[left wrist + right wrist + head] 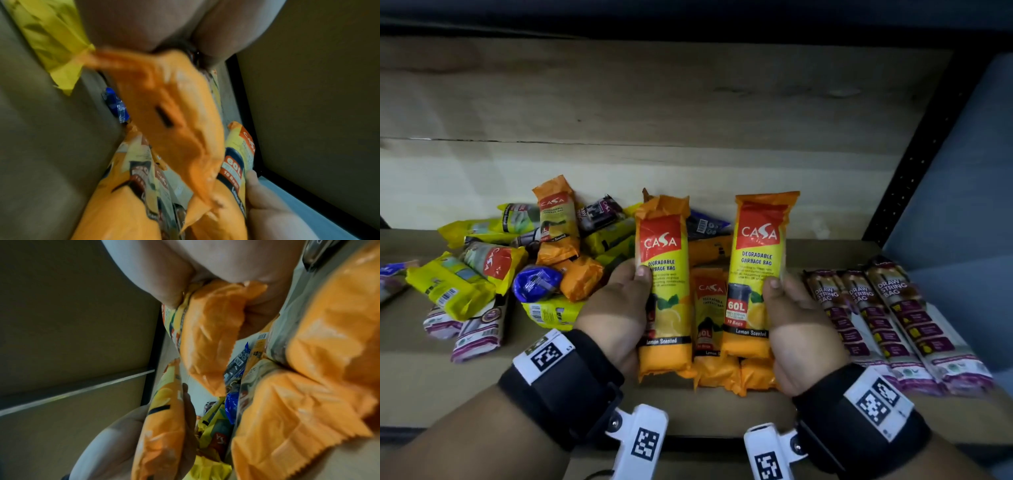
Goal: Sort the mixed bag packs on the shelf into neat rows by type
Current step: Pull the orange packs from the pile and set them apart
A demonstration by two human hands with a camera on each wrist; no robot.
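My left hand (628, 298) grips an orange-and-yellow CASA garbage bag pack (666, 284) upright, thumb on its front. My right hand (789, 303) grips a second matching orange pack (756, 270) the same way, just to the right. Both are raised over more orange packs (709, 325) that lie side by side on the wooden shelf (722, 407). The left wrist view has the held pack (174, 113) blurred under my palm (144, 24). In the right wrist view my fingers (267, 308) wrap the other pack (209, 337). A mixed pile (517, 260) of yellow, orange, blue and purple packs lies left.
Three purple-and-white draw string bag packs (887, 318) lie in a neat row at the right, near the black shelf upright (914, 164). Two similar purple packs (476, 329) lie loose at the front left. The shelf's back wall (654, 102) stands behind the pile.
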